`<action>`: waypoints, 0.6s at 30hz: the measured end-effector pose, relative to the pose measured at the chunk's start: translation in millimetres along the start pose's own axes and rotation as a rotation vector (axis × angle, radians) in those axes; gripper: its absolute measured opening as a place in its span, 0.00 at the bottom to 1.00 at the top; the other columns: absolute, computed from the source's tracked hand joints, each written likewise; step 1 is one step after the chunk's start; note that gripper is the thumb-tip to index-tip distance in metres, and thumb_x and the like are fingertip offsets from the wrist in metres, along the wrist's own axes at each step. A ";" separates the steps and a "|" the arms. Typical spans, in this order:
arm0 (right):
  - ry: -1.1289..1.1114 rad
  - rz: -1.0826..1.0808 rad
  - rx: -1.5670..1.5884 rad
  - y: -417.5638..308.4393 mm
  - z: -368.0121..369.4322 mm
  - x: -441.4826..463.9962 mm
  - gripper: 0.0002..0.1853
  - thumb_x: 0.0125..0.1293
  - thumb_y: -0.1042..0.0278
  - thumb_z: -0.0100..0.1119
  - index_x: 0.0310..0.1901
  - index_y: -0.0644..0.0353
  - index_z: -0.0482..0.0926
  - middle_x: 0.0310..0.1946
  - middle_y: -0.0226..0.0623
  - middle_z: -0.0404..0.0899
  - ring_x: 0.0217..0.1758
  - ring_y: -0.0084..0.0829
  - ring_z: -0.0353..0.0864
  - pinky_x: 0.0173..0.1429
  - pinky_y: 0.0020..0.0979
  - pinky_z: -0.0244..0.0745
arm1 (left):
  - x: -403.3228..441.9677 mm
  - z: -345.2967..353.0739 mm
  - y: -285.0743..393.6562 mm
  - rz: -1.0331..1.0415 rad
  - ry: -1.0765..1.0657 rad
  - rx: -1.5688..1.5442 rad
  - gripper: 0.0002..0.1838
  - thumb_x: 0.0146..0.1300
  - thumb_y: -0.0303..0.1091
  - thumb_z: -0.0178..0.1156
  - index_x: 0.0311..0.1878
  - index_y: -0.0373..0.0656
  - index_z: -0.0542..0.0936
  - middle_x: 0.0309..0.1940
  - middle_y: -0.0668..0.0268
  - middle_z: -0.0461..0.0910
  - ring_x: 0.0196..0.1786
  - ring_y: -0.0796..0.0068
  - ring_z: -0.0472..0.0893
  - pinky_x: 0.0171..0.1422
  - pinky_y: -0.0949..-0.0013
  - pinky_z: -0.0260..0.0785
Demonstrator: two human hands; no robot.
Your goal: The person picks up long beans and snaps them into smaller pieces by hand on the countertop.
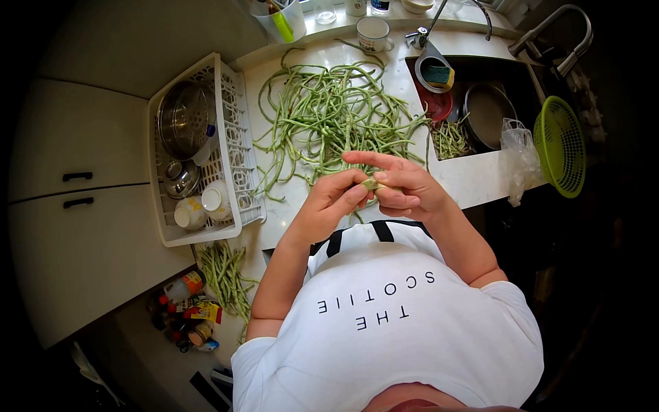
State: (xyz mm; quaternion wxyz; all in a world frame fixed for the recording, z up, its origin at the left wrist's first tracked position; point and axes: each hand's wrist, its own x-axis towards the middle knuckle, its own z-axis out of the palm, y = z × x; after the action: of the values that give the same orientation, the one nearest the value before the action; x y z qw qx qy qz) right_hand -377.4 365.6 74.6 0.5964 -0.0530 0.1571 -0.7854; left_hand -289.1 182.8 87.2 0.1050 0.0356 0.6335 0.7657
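The left hand [334, 199] and the right hand [412, 189] meet over the near edge of the table [278, 220], thumbs and fingers pinched on a short green piece of bean [371, 184]; the right index finger points out straight, free of the grip; the step in hand looks like working this piece between the fingertips; the next move seems to call for a firm pinch on both sides and a small wrist motion; the tangled heap of long beans [343, 103] spreads to the table's far edge, just beyond the hands; the dish rack [218, 89] bounds the left, the sink [525, 79], with cut pieces [449, 139] in its near left corner, the right; bare table shows in a narrow strip along the near edge, so sideways room looks better than forward room.
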 end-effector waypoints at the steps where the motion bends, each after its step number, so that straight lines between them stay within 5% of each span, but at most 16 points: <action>1: 0.000 -0.001 0.000 0.3 0.3 0.1 0.28 0.74 0.71 0.46 0.72 0.66 0.57 0.13 0.19 0.61 0.09 0.09 0.54 0.15 0.16 0.54 | -0.8 -0.4 0.3 -0.008 -0.004 -0.017 0.10 0.75 0.35 0.50 0.45 0.39 0.77 0.29 0.72 0.73 0.30 0.86 0.67 0.33 0.81 0.58; 7: 0.036 0.051 0.102 1.4 0.9 0.2 0.28 0.74 0.73 0.46 0.73 0.66 0.56 0.12 0.21 0.63 0.08 0.11 0.56 0.15 0.17 0.58 | -1.6 -2.5 -3.6 -0.034 0.006 -0.063 0.11 0.75 0.35 0.50 0.46 0.38 0.78 0.30 0.72 0.75 0.30 0.87 0.69 0.33 0.82 0.59; 10: 0.188 -0.107 -0.321 -3.6 10.6 -2.6 0.26 0.74 0.71 0.46 0.72 0.64 0.60 0.13 0.22 0.65 0.13 0.11 0.62 0.21 0.16 0.61 | -1.1 -4.4 0.9 -0.090 0.040 0.017 0.11 0.74 0.34 0.52 0.46 0.37 0.79 0.28 0.71 0.76 0.29 0.86 0.70 0.33 0.80 0.61; 12: 0.323 -0.249 -0.927 -6.2 12.3 -3.4 0.19 0.74 0.68 0.46 0.64 0.61 0.72 0.18 0.28 0.71 0.19 0.19 0.70 0.27 0.21 0.64 | -0.5 -3.3 5.3 -0.123 0.071 0.075 0.10 0.73 0.33 0.53 0.44 0.37 0.80 0.27 0.70 0.77 0.29 0.86 0.71 0.32 0.77 0.62; 13: 0.322 -0.249 -0.926 -4.5 10.3 -2.0 0.19 0.74 0.68 0.46 0.64 0.61 0.72 0.18 0.28 0.71 0.19 0.19 0.70 0.27 0.21 0.64 | 0.2 -1.3 6.5 -0.082 0.114 0.232 0.09 0.72 0.32 0.54 0.44 0.36 0.80 0.27 0.67 0.78 0.28 0.81 0.73 0.32 0.74 0.64; 16: 0.298 -0.519 -1.490 -3.1 5.0 1.6 0.12 0.73 0.66 0.48 0.49 0.62 0.79 0.19 0.33 0.75 0.22 0.29 0.76 0.31 0.29 0.67 | 4.9 -0.4 6.5 0.066 0.159 0.562 0.08 0.69 0.29 0.57 0.43 0.34 0.80 0.27 0.61 0.79 0.27 0.71 0.77 0.33 0.68 0.68; 18: 0.214 -0.516 -2.118 -6.9 6.7 0.7 0.05 0.67 0.68 0.54 0.37 0.58 0.79 0.20 0.34 0.73 0.22 0.38 0.72 0.35 0.36 0.68 | 6.0 0.7 4.4 0.172 0.160 0.732 0.07 0.68 0.28 0.58 0.42 0.33 0.80 0.27 0.58 0.80 0.28 0.66 0.79 0.33 0.65 0.69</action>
State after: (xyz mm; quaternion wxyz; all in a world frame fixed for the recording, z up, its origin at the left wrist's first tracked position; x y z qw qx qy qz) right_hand -382.2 365.4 83.0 0.0495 -0.5017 0.7876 -0.3542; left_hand -295.3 183.9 91.1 -0.0291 0.0640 0.8659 0.4953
